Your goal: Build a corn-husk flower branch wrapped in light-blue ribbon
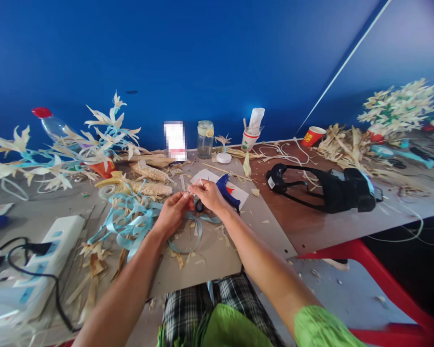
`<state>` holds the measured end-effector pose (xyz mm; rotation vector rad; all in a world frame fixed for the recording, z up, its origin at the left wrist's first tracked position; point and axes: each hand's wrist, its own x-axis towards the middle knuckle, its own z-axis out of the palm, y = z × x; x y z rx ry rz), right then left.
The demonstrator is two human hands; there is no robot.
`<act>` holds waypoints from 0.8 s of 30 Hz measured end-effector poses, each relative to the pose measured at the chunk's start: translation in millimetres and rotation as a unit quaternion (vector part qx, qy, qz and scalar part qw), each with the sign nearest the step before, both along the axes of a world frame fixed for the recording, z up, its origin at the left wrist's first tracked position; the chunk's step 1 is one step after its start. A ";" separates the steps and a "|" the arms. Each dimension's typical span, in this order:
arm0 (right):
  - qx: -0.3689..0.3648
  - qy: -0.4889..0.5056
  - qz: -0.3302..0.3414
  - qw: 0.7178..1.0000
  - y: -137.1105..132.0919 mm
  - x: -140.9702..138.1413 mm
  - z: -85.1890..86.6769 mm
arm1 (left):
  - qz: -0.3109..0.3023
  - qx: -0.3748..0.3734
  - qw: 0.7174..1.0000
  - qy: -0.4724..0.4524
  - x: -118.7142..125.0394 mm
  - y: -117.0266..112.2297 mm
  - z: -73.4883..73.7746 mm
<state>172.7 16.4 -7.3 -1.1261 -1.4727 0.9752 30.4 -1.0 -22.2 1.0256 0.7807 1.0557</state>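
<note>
My left hand and my right hand meet fingertip to fingertip above the table. Both are closed in a pinch around something small and pale that I cannot make out. Just right of my right hand lies a blue glue gun on a white sheet. Loops of light blue ribbon heap up to the left of my left hand. Behind that ribbon are dried corn cobs, with a roll of clear tape beside them.
Corn-husk flowers stand at the left, near a white power strip with black cables. A glass jar and a paper cup stand by the blue wall. At right lie a black headset and dried husks. Scraps litter the tabletop.
</note>
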 end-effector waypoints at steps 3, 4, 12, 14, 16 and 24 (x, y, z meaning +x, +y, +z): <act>-0.004 0.011 0.007 1.000 -1.1 -0.6 2.3 | -0.010 -0.023 1.000 -0.018 -0.3 0.2 1.3; -0.007 0.014 0.012 1.000 -1.8 -0.8 3.4 | -0.013 -0.029 0.999 -0.022 -0.3 0.1 1.8; -0.021 0.022 0.030 0.999 -6.5 -2.5 8.9 | -0.033 -0.043 0.999 0.001 -1.1 -1.7 4.5; -0.015 0.021 0.024 0.999 -6.3 -2.7 8.7 | -0.026 -0.038 0.999 0.013 -1.2 -1.6 4.9; -0.012 0.017 0.017 1.000 -5.9 -3.1 8.1 | -0.016 -0.035 0.999 0.015 -1.4 -1.1 4.4; -0.014 0.016 0.006 1.000 -4.7 -5.0 5.9 | 0.066 0.043 0.995 0.066 -0.9 -0.2 2.4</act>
